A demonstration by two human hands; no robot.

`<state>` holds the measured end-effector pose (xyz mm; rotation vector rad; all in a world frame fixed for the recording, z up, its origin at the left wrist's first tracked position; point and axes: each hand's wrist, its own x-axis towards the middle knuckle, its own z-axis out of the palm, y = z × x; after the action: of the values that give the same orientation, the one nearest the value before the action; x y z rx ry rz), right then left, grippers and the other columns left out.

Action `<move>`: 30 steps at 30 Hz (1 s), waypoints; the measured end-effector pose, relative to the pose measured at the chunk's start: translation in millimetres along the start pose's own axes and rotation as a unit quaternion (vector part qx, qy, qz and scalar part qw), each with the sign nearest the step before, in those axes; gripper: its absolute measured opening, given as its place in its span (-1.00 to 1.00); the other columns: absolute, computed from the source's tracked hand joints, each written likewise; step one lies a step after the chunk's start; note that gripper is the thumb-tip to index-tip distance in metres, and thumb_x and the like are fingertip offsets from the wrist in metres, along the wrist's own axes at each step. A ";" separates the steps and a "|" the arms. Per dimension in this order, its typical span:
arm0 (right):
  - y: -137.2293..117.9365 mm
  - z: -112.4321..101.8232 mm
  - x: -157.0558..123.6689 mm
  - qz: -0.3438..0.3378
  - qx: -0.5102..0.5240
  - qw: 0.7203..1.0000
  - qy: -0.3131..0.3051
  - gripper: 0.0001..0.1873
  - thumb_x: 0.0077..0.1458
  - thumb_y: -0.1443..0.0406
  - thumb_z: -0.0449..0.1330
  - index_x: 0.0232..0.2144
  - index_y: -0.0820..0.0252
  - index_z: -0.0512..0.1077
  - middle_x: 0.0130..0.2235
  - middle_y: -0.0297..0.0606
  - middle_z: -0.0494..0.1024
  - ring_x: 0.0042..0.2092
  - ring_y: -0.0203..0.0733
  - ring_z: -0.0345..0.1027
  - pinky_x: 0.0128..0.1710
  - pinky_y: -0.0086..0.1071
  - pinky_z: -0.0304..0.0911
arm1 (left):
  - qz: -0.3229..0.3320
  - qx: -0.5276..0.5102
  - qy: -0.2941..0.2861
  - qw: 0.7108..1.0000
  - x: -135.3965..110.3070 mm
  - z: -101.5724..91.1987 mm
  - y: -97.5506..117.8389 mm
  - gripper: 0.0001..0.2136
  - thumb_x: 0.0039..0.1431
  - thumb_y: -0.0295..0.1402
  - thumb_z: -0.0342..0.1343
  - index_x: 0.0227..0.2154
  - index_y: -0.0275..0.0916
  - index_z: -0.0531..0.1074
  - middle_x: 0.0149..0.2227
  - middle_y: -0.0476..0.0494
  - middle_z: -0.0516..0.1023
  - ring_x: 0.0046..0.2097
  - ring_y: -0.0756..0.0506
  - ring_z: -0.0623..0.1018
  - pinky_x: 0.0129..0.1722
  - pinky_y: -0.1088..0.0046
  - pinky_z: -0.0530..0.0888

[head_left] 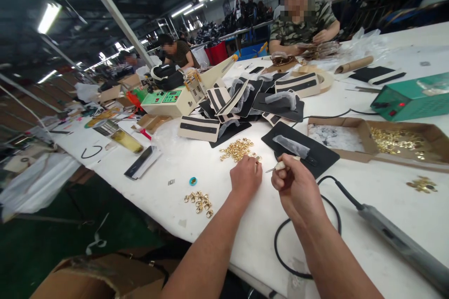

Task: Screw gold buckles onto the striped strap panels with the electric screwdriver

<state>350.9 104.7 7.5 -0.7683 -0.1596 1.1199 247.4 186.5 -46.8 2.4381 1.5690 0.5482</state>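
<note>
My left hand rests on the white table with its fingers curled together, at the near edge of a heap of small gold metal fittings. Whatever its fingertips hold is hidden. Just right of it, my right hand grips a thin pointed tool by its pale handle. The metal tip points left toward my left hand. Behind my right hand lies a black flat panel with a plastic-wrapped handle strip on it. A smaller group of gold clasps sits nearer me on the left.
Cardboard trays with gold pieces stand right, beside a green powered box. A grey corded tool lies front right, its cable looping near my right forearm. Black and cream panels are piled ahead. A person sits opposite.
</note>
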 end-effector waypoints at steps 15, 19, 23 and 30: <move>72.6 6.9 -17.3 0.054 -0.272 0.954 -0.115 -0.54 -0.05 0.05 0.53 -0.22 0.22 0.56 -0.39 -0.25 0.57 -0.51 -0.32 0.32 -0.60 -0.49 0.18 | -0.238 -0.477 0.023 0.846 -163.5 -58.8 -40.9 -0.86 -0.01 -0.41 0.32 -0.34 -0.21 0.67 -0.37 -0.05 0.65 -0.41 0.00 0.44 -0.34 0.47 0.42; 110.2 40.2 -4.4 0.090 -0.375 0.895 -0.226 -0.41 -0.09 -0.03 0.52 -0.13 0.24 0.58 -0.33 -0.16 0.64 -0.47 -0.23 0.40 -0.56 -0.41 0.22 | -0.269 -0.571 -0.004 0.776 -165.8 -62.2 -52.5 -0.83 -0.10 -0.41 0.38 -0.35 -0.23 0.69 -0.41 -0.04 0.63 -0.38 0.00 0.45 -0.31 0.47 0.42; 148.2 73.6 13.1 0.071 -0.441 0.839 -0.310 -0.45 0.00 -0.07 0.45 -0.13 0.23 0.59 -0.35 -0.19 0.66 -0.45 -0.21 0.42 -0.51 -0.39 0.23 | -0.292 -0.644 -0.038 0.706 -168.1 -57.0 -66.1 -0.74 -0.15 -0.37 0.41 -0.31 -0.30 0.68 -0.44 -0.05 0.59 -0.46 0.04 0.41 -0.47 0.52 0.33; 187.2 86.6 20.3 -0.004 -0.519 0.795 -0.314 -0.50 0.07 -0.08 0.39 -0.17 0.21 0.62 -0.50 -0.35 0.52 -0.48 -0.24 0.31 -0.45 -0.35 0.22 | -0.268 -0.665 -0.065 0.694 -167.9 -53.8 -75.3 -0.80 -0.13 -0.41 0.37 -0.35 -0.28 0.70 -0.40 -0.08 0.61 -0.43 0.05 0.43 -0.44 0.53 0.32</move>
<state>178.1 203.0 -51.1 -1.3120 -1.4396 1.2122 100.4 64.0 -58.3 0.8421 1.0218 0.8961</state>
